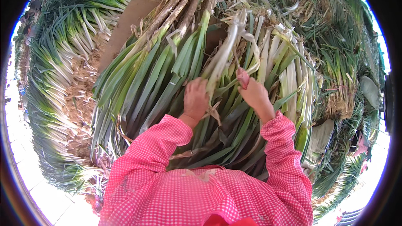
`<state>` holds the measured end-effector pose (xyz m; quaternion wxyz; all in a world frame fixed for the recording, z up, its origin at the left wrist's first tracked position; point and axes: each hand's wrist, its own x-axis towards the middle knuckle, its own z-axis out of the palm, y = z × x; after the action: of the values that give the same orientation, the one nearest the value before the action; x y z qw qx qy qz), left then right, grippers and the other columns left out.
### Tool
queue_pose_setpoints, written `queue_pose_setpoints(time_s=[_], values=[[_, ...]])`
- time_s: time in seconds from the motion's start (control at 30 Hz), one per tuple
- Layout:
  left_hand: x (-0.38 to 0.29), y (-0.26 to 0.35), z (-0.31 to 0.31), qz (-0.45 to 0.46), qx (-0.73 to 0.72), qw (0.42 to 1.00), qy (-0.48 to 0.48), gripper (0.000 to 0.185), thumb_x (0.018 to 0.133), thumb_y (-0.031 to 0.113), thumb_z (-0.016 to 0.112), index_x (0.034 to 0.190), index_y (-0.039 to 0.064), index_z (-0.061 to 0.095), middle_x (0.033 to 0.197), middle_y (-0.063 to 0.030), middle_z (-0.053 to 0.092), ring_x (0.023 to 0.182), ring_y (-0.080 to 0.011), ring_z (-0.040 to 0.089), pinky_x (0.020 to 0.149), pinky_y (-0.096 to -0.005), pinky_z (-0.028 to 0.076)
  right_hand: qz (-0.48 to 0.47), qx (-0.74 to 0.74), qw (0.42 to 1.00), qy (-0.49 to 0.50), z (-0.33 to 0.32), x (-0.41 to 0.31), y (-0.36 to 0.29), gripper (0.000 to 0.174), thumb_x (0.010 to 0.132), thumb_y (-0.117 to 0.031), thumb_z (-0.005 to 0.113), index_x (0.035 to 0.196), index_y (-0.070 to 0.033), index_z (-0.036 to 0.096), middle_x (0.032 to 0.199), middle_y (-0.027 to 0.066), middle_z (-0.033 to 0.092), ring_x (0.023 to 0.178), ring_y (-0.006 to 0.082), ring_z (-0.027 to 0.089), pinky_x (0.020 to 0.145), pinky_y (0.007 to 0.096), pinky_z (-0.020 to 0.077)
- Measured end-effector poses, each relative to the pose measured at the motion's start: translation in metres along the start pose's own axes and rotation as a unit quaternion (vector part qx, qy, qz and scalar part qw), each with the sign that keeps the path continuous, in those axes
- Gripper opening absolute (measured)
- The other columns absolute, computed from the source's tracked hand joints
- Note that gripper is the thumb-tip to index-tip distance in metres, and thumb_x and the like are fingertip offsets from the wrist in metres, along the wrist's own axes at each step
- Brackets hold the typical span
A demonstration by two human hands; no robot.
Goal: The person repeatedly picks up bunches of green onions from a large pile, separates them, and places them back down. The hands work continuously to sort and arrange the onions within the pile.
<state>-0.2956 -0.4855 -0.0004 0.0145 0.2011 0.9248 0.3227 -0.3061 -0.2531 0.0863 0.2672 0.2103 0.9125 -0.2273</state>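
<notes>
Large green onions with long leaves lie before me. My left hand is closed around the lower stalk of one pale green onion, whose white end points up and away from me. My right hand is closed, with something pink and reddish at its fingers; I cannot tell what it is. It is beside a leaf to the right of that stalk. To the left lies a pile of unpeeled green onions with brown, rooty ends. On the right rest other green onions with paler stalks.
A brown cardboard sheet lies under the left pile. Rows of smaller green onions curve around the left side, next to brown roots and husks. At the right are a tied bunch with roots and loose green leaves.
</notes>
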Motion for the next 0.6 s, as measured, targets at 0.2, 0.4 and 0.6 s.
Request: queue_pose_setpoints(time_s=[0.2, 0.4, 0.6], values=[[0.019, 0.027, 0.001, -0.021, 0.12, 0.991, -0.055, 0.056, 0.072, 0.021, 0.076, 0.117, 0.004, 0.048, 0.116, -0.0156, 0.052, 0.11, -0.035, 0.051, 0.089, -0.0423, 0.046, 0.076, 0.034, 0.996, 0.02, -0.01, 0.032, -0.011, 0.047, 0.085, -0.034, 0.057, 0.118, 0.0, 0.061, 0.115, 0.0209, 0.064, 0.106, 0.0363, 0.062, 0.093, 0.0428, 0.048], [0.042, -0.006, -0.004, -0.16, -0.012, 0.957, -0.243, 0.068, 0.07, 0.032, 0.081, 0.119, -0.001, 0.047, 0.111, -0.0225, 0.059, 0.103, -0.0381, 0.06, 0.087, -0.043, 0.049, 0.008, -0.001, 0.997, -0.083, 0.029, -0.026, -0.003, 0.044, 0.082, -0.033, 0.063, 0.109, 0.001, 0.058, 0.098, 0.0213, 0.067, 0.095, 0.0353, 0.065, 0.088, 0.0427, 0.0498], [0.052, 0.002, -0.048, -0.215, -0.239, 0.918, -0.232, 0.063, 0.075, 0.033, 0.077, 0.117, -0.007, 0.052, 0.105, -0.0247, 0.064, 0.1, -0.0328, 0.064, 0.088, -0.0392, 0.048, 0.021, 0.132, 0.991, 0.01, 0.023, -0.037, -0.001, 0.048, 0.087, -0.036, 0.06, 0.117, 0.001, 0.057, 0.108, 0.024, 0.065, 0.1, 0.0388, 0.064, 0.089, 0.0425, 0.05]])
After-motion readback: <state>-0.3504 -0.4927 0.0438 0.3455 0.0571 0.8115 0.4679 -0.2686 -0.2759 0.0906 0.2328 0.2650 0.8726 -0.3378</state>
